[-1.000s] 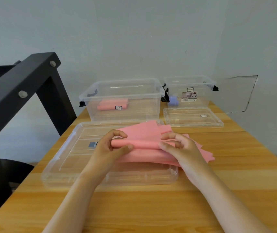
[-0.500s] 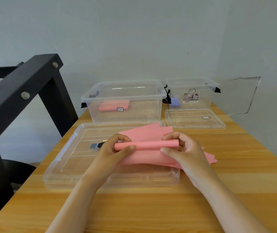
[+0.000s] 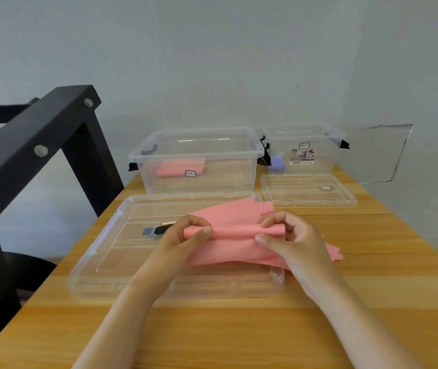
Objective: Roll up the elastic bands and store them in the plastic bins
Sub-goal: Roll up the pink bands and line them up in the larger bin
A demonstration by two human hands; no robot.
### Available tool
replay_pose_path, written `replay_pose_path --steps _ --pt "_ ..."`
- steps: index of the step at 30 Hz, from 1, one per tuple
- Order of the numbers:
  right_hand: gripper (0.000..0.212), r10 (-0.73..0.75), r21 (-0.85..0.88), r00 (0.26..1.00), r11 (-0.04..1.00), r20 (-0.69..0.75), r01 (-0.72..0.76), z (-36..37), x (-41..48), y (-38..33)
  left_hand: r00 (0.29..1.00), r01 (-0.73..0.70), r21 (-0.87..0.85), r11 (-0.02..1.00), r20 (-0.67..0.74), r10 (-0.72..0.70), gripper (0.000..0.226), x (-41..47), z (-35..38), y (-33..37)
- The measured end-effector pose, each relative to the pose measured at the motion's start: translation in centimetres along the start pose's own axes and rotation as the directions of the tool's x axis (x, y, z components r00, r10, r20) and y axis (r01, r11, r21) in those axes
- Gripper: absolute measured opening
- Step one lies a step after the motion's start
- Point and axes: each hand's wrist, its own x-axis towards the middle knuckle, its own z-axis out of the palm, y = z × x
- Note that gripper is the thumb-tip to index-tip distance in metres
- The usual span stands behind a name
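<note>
We pinch each end of the pink elastic band (image 3: pixel 235 231) with left hand (image 3: pixel 183 237) and right hand (image 3: pixel 291 239) fingers, keeping its roll tight over the lid (image 3: pixel 100 259).

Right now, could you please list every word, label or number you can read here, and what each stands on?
Nothing is legible; every label is too small or blurred.
Front sticker on the large bin: unreadable.
Top sticker and barcode label on the small bin: unreadable.
Lid sticker on the small lid: unreadable.
Dark tag on the large lid: no print readable.
</note>
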Motion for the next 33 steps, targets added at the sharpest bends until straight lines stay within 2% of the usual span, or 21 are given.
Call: replay_pose_path --steps 4,8,13,17,20,24,28,33 --pt "0.025 0.038 0.046 0.999 0.998 0.023 -0.039 0.06 -0.03 0.03 0.998 -0.069 -0.007 0.998 -0.017 0.069 0.009 -0.05 -0.09 0.11" --pt "0.014 0.084 0.033 0.996 0.996 0.026 -0.085 0.08 0.03 0.04 0.996 -0.083 -0.09 0.993 -0.026 0.08 0.015 0.04 -0.19 0.1" --pt "0.009 0.058 0.024 0.998 0.998 0.004 -0.058 0.09 0.06 0.03 1.0 -0.019 -0.114 0.993 0.003 0.02 0.029 0.1 -0.37 -0.08" --pt "0.018 0.032 0.024 0.999 0.999 0.01 -0.032 0.07 0.06 -0.01 0.996 0.083 -0.109 0.991 0.045 -0.079 0.045 0.04 -0.5 -0.23" --pt "0.023 0.02 0.029 0.999 0.999 0.035 -0.021 0.1 0.12 -0.01 0.996 0.093 -0.064 0.994 0.016 -0.092 0.037 0.1 -0.35 -0.11" --pt "0.023 0.034 0.029 0.999 0.999 0.036 -0.035 -0.01 0.04 0.13 0.999 0.014 -0.01 1.0 -0.038 -0.014 0.016 0.08 -0.09 -0.15" --pt "0.017 0.088 -0.014 0.996 0.996 0.035 -0.087 0.04 0.01 0.22 0.997 -0.06 -0.036 0.998 -0.057 0.058 0.018 0.07 -0.13 0.06" --pt "0.009 0.081 -0.014 0.997 0.997 0.01 -0.081 0.05 0.13 0.23 0.998 -0.064 -0.036 0.997 -0.026 0.063 0.02 0.04 -0.1 0.01"
